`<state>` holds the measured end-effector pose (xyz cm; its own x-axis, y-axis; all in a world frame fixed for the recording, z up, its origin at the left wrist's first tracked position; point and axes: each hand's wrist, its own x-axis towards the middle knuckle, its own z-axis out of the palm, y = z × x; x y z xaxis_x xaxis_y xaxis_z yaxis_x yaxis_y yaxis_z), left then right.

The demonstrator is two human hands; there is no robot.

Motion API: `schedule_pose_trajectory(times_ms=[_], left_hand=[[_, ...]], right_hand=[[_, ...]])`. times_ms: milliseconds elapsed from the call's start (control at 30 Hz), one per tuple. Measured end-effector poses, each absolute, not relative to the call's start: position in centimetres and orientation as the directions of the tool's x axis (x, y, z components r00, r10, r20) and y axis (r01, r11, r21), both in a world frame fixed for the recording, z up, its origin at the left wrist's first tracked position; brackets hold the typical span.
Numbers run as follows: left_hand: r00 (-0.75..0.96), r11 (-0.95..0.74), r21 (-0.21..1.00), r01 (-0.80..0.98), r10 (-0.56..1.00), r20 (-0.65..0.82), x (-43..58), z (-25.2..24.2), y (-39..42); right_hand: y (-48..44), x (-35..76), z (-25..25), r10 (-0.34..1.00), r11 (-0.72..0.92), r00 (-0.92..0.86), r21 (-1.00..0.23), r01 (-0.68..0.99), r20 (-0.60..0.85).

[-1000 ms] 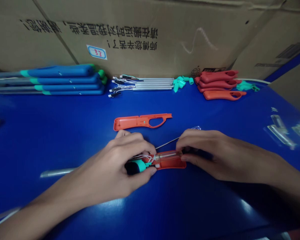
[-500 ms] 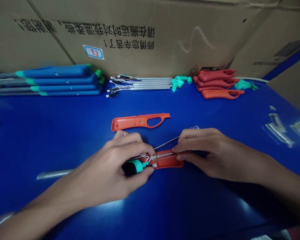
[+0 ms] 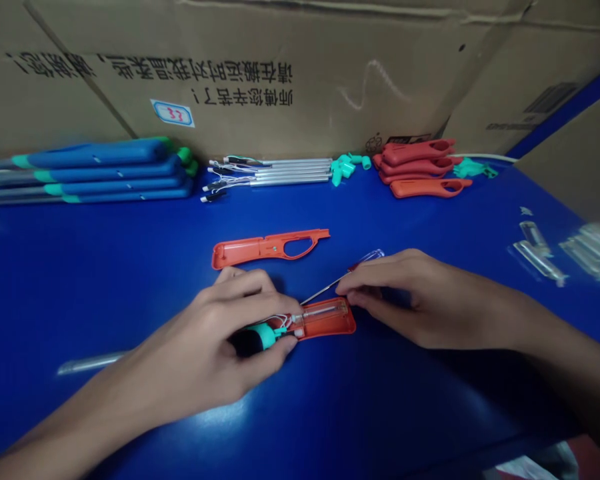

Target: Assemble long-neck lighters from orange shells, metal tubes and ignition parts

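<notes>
My left hand (image 3: pixel 215 347) is closed round the teal and black collar end (image 3: pixel 259 337) of an orange handle half (image 3: pixel 325 319) that lies on the blue table (image 3: pixel 130 267); white wires and a clear tube sit inside the shell. My right hand (image 3: pixel 405 297) rests at the shell's right end with fingers pinched together near a thin screwdriver (image 3: pixel 340 279) lying slantwise behind it. Whether they grip the screwdriver is hidden. A metal tube (image 3: pixel 87 363) sticks out to the left past my left wrist. A second orange handle half (image 3: pixel 267 247) lies just beyond my hands.
Along the back, under cardboard boxes (image 3: pixel 280 73), lie stacked blue-handled units (image 3: pixel 95 170), metal tubes with wires (image 3: pixel 270 172), teal caps (image 3: pixel 345 165) and a pile of orange handle halves (image 3: pixel 420 167). Clear plastic parts (image 3: pixel 545 250) lie at the right.
My right hand's fingertips have slid off the shell's right end, baring more of it. The view has drifted, so everything sits slightly further left.
</notes>
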<state>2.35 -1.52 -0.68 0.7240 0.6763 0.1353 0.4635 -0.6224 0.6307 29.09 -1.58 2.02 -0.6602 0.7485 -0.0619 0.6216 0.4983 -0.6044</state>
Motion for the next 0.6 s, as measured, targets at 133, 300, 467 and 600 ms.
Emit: schedule_pose_trajectory(times_ms=[133, 300, 467, 600], left_hand=[[0.741, -0.634, 0.607, 0.479, 0.663, 0.108, 2.31, -0.54, -1.54], [0.745, -0.659, 0.582, 0.476, 0.654, 0.132, 2.26, -0.67, -1.49], [0.754, -0.675, 0.562, 0.477, 0.643, 0.133, 2.28, -0.66, -1.48], [0.756, -0.677, 0.575, 0.46, 0.638, 0.147, 2.54, -0.41, -1.41]], right_hand=[[-1.51, 28.93, 1.62, 0.753, 0.472, -0.655, -0.642, 0.604, -0.062], [-1.39, 28.82, 1.51, 0.745, 0.466, -0.665, -0.67, 0.579, -0.056], [-1.5, 28.8, 1.52, 0.752, 0.469, -0.656, -0.654, 0.594, -0.056], [-1.85, 28.66, 1.18, 0.772, 0.477, -0.634, -0.625, 0.618, -0.037]])
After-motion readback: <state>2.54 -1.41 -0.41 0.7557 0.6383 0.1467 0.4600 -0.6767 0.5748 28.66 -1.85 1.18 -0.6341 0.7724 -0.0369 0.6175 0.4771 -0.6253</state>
